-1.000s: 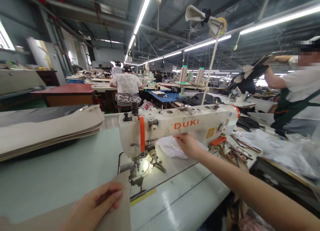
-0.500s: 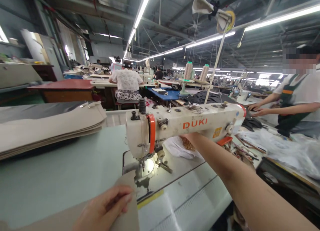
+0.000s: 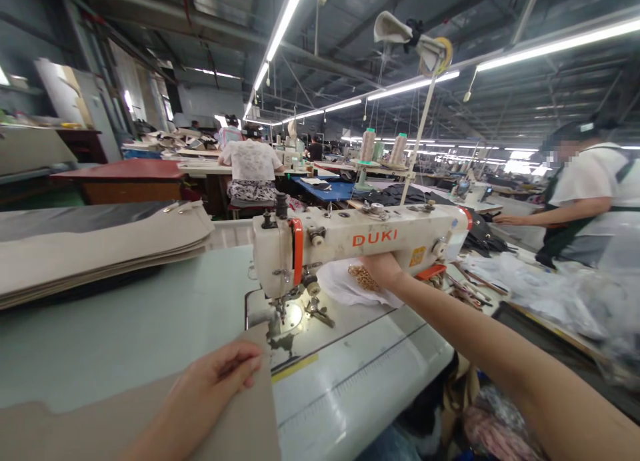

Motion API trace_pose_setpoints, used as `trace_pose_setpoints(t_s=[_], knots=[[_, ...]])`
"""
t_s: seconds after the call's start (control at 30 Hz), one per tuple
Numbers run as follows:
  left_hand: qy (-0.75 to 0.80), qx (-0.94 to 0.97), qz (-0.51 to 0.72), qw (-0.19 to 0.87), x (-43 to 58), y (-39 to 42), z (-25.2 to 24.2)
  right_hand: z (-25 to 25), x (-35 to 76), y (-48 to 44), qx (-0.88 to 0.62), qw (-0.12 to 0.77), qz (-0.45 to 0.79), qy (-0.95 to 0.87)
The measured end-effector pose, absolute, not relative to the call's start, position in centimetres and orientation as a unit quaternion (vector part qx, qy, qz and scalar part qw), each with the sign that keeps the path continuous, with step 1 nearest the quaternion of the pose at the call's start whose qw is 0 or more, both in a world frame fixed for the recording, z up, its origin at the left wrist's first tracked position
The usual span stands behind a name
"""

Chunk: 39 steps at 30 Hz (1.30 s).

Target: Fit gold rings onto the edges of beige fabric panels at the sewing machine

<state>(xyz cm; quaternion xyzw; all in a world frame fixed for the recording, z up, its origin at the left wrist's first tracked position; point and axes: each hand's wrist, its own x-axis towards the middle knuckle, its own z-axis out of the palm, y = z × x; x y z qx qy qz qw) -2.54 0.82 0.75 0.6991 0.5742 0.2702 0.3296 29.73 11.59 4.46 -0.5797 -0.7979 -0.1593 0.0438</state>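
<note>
My left hand (image 3: pixel 220 374) lies on a beige panel (image 3: pixel 250 424) in front of the sewing machine, fingers curled and thumb pressed against them. Whatever the fingertips hold cannot be made out. My right hand (image 3: pixel 383 269) reaches under the arm of the white DUKI sewing machine (image 3: pixel 340 238), its fingers hidden there. Beside that hand, a heap of small gold-coloured metal pieces (image 3: pixel 364 278) rests on a white cloth or bag (image 3: pixel 333 284). The panel's corner is near the lit needle plate (image 3: pixel 290 318).
Stacked beige panels (image 3: pixel 150 238) lie at the left on the pale green table (image 3: pixel 215 294). Thread cones (image 3: pixel 369 146) stand behind the machine. Tools (image 3: pixel 470 291) and clear plastic (image 3: pixel 555 294) are at the right. A co-worker (image 3: pixel 585 188) reaches toward black pieces (image 3: pixel 480 238).
My right hand has come further into view beside the gold pieces. The view has shifted slightly. The co-worker at the right has turned, with one arm stretched out.
</note>
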Motion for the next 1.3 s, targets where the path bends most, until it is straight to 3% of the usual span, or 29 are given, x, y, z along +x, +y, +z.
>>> trace_pose_setpoints(t_s=[0.6, 0.73, 0.87, 1.3], knots=[[0.566, 0.726, 0.251, 0.299, -3.3, 1.5, -0.1, 2.6, 31.2, 6.7, -0.554, 0.111, -0.182, -0.805], [0.566, 0.729, 0.253, 0.292, -3.3, 1.5, -0.4, 0.1, 31.0, 3.1, -0.511, 0.14, -0.063, -0.846], [0.579, 0.72, 0.254, 0.287, -3.3, 1.6, -0.5, -1.2, 29.9, 1.3, -0.53, 0.113, 0.073, -0.837], [0.578, 0.718, 0.248, 0.299, -3.7, 2.0, -1.3, -1.1, 26.2, 3.4, -0.562, 0.143, 0.095, -0.809]])
